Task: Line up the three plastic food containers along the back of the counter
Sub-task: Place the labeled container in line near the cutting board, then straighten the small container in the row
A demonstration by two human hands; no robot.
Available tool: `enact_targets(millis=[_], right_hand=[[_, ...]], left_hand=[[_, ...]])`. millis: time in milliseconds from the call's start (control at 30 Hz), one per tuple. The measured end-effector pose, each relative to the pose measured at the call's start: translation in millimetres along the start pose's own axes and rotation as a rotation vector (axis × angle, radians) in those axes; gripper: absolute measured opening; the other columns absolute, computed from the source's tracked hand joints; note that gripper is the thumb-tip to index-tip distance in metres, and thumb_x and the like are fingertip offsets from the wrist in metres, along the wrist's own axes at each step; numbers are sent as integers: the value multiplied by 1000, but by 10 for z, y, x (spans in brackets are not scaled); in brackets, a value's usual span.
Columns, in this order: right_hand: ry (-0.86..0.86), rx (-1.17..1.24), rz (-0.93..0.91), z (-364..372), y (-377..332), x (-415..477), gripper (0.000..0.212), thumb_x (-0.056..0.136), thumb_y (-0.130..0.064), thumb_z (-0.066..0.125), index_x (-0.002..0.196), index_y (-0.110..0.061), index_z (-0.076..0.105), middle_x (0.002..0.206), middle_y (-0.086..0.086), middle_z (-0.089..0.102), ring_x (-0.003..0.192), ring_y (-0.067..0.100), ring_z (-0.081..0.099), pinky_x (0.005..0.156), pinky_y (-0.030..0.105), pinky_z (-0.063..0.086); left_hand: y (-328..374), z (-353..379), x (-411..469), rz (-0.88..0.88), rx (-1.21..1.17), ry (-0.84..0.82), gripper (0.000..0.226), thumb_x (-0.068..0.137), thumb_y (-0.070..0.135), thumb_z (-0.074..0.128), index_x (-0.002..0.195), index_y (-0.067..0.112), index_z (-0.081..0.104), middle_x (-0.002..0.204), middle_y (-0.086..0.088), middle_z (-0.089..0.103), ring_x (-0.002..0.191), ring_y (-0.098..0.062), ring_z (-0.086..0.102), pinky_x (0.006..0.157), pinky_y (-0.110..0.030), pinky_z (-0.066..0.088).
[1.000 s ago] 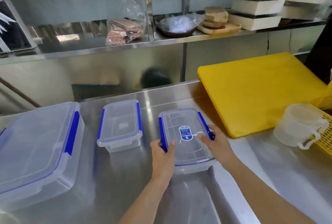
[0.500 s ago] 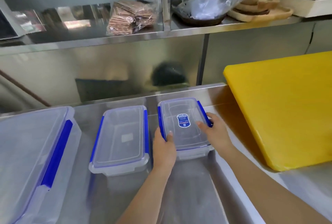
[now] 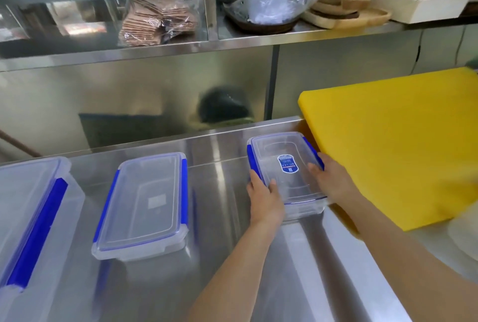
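Three clear plastic containers with blue lid clips sit on the steel counter (image 3: 222, 283). The small one with a blue label (image 3: 284, 164) lies near the back edge, right beside the yellow cutting board. My left hand (image 3: 265, 199) grips its near left corner and my right hand (image 3: 331, 179) grips its right side. A medium container (image 3: 144, 202) rests to the left, apart from it. The large container (image 3: 31, 223) is at the far left, cut off by the frame edge.
A thick yellow cutting board (image 3: 393, 146) covers the counter's right side, almost touching the small container. Above the steel backsplash, a shelf (image 3: 181, 50) holds a bag of brown wafers, a dark bowl with plastic, wooden boards and white boxes.
Both hands have pushed the small labelled container away from me toward the back of the counter, close to the cutting board. The gap to the medium container has widened. The view shifted left.
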State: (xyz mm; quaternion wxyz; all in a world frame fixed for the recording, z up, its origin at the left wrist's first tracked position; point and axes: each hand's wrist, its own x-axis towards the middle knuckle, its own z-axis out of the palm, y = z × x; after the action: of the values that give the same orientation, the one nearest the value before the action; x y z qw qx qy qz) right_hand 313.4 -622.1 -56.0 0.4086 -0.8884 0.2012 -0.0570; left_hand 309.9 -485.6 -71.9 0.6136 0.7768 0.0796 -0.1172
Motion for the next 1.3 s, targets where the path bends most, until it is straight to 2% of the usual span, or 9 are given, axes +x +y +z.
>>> enact_targets(millis=[267, 367, 433, 500, 600, 733, 833, 933, 1300], right_hand=[[-7, -256, -198, 443, -416, 1, 34, 97, -28, 43, 120, -4, 51, 121, 18, 58, 98, 29, 56, 79, 36, 44], [289, -339, -311, 333, -470, -54, 37, 93, -19, 52, 120, 5, 53, 126, 26, 56, 110, 42, 51, 91, 45, 41], [397, -183, -361, 367, -690, -259, 37, 92, -18, 53, 122, 3, 54, 121, 25, 60, 109, 39, 53, 91, 43, 42], [214, -55, -380, 603, -1071, -602, 39, 93, -27, 52, 127, -7, 52, 124, 13, 60, 112, 28, 56, 91, 32, 43], [-284, 15, -459, 1052, -1288, -1030, 61, 87, -41, 57, 142, -22, 36, 144, 0, 43, 131, 17, 43, 105, 28, 35], [-663, -32, -432, 1468, -1347, -1248, 94, 78, -50, 65, 148, -37, 3, 158, -14, 2, 142, 12, 24, 112, 31, 29], [-656, -54, -359, 1597, -1242, -1192, 102, 76, -49, 68, 149, -33, 0, 159, -14, -10, 142, 16, 27, 113, 36, 32], [-639, -71, -334, 1550, -1130, -1079, 101, 76, -48, 69, 150, -32, 1, 159, -13, -8, 142, 15, 26, 114, 34, 31], [-631, -188, -368, 1507, -1050, -983, 102, 73, -59, 64, 148, -37, -2, 160, -14, -4, 143, 18, 23, 113, 43, 35]], left_hand=[[146, -689, -103, 63, 59, 136, 52, 97, 31, 39, 145, 19, 23, 146, -5, 32, 125, -26, 48, 103, -41, 46], [212, -954, -268, 198, 206, 126, 49, 96, 33, 45, 142, 24, 32, 151, 6, 29, 134, -15, 39, 107, -31, 37], [256, -1410, -428, 314, 282, 276, 46, 94, 33, 48, 139, 24, 39, 148, 7, 37, 134, -13, 37, 107, -26, 31], [161, -1989, -472, 385, 311, 507, 39, 93, 29, 50, 130, 17, 50, 134, -3, 53, 124, -23, 49, 108, -35, 36], [-112, -2549, -374, 171, 439, 723, 41, 93, 31, 50, 128, 9, 51, 131, -17, 56, 121, -36, 50, 109, -51, 35], [-411, -2827, -223, -53, 504, 600, 56, 93, 38, 48, 143, 15, 36, 147, -17, 40, 135, -37, 36, 111, -52, 27], [-570, -2668, -203, -39, 261, 387, 50, 91, 45, 50, 138, 30, 41, 135, -7, 55, 123, -29, 53, 104, -51, 43], [-690, -2490, -154, -13, 192, 370, 52, 86, 55, 47, 134, 35, 43, 127, 1, 61, 114, -23, 59, 98, -49, 49], [-614, -2445, -152, -15, 336, 342, 51, 93, 46, 42, 139, 26, 36, 128, -1, 57, 112, -23, 59, 90, -38, 52]])
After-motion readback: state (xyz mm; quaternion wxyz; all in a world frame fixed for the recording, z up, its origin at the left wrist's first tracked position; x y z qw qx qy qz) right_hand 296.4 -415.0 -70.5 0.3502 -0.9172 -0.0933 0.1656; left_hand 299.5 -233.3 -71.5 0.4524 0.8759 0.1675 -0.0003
